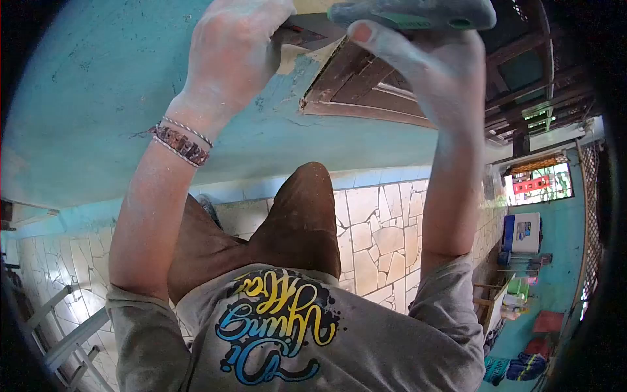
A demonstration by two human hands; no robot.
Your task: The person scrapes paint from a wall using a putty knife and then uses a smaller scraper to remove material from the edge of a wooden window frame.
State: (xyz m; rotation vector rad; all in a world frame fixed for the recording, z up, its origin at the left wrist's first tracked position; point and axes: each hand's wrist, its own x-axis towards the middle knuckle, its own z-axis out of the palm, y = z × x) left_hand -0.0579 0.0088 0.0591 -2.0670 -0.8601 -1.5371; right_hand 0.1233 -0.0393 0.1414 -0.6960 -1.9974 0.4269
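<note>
My right hand (444,78), coated in pale dust, grips the thick dark grey and green handle (411,14) of a flat-bladed scraper. Its thumb presses along the handle's lower side. From the handle, a grey metal blade (313,36) runs left toward my other hand. My left hand (232,49), just as dusty, is closed beside the blade's far end. Its fingertips are hidden, so what they hold does not show. Behind the blade, the turquoise wall (104,91) has a patch of bared, chipped surface (297,72) next to a dark brown wooden frame (366,98).
Window grilles (522,91) are at the upper right. A metal ladder (75,336) stands at the lower left on stone-patterned floor tiles (372,242). At the far right are a white and blue box (526,233), a low table (496,304) and a teal basket (496,370).
</note>
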